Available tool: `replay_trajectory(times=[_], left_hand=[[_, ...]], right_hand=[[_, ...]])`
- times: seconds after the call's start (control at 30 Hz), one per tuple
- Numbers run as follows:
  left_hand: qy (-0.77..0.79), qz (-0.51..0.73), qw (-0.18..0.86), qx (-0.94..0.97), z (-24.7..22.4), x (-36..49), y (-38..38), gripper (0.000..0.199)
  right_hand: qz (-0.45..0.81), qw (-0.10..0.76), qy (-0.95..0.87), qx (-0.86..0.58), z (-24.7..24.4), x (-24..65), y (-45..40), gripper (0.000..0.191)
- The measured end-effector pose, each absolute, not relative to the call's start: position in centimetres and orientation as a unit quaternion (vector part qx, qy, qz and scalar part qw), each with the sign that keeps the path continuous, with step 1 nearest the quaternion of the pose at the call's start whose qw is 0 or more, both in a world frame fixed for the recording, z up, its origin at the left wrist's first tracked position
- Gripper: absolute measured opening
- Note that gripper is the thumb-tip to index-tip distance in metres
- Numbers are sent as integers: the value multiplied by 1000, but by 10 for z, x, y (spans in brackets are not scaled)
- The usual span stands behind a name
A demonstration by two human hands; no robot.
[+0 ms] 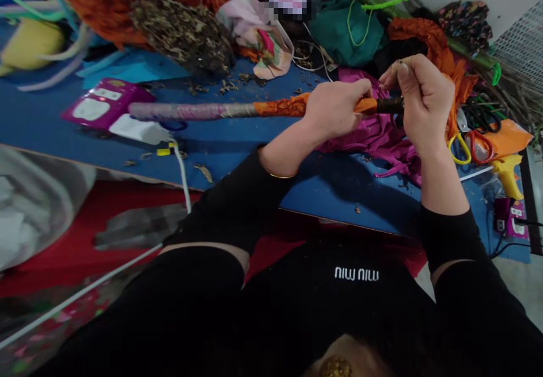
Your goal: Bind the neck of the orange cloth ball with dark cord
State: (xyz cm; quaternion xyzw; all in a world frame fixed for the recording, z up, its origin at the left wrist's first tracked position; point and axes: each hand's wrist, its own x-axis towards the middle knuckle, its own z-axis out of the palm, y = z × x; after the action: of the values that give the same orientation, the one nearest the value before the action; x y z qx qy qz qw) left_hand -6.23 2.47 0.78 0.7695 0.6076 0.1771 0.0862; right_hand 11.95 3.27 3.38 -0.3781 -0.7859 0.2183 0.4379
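Note:
A long stick (190, 111) lies level above the blue table, wrapped in pale and purplish material on its left part and in orange cloth (280, 106) farther right. My left hand (335, 108) is closed around the orange-wrapped part. At the dark right end, my right hand (424, 97) has its fingers curled, with thumb and forefinger pinched together just above the stick; what they pinch is too small to make out. Magenta cloth (365, 133) lies on the table beneath both hands.
On the blue table (229, 156), a purple power strip box (102, 102) with a white plug sits left. Dried brown material (182, 31), teal cloth (348, 31) and orange cloth line the back. Red-handled scissors (481, 148) and a yellow glue gun (509, 174) lie right.

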Motion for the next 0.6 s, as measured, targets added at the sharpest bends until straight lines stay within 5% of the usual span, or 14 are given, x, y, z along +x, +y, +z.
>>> replay_trajectory(times=[0.6], left_hand=[[565, 98, 2, 819, 18, -51, 6, 60]], right_hand=[[252, 420, -750, -445, 5, 116, 66, 60]])
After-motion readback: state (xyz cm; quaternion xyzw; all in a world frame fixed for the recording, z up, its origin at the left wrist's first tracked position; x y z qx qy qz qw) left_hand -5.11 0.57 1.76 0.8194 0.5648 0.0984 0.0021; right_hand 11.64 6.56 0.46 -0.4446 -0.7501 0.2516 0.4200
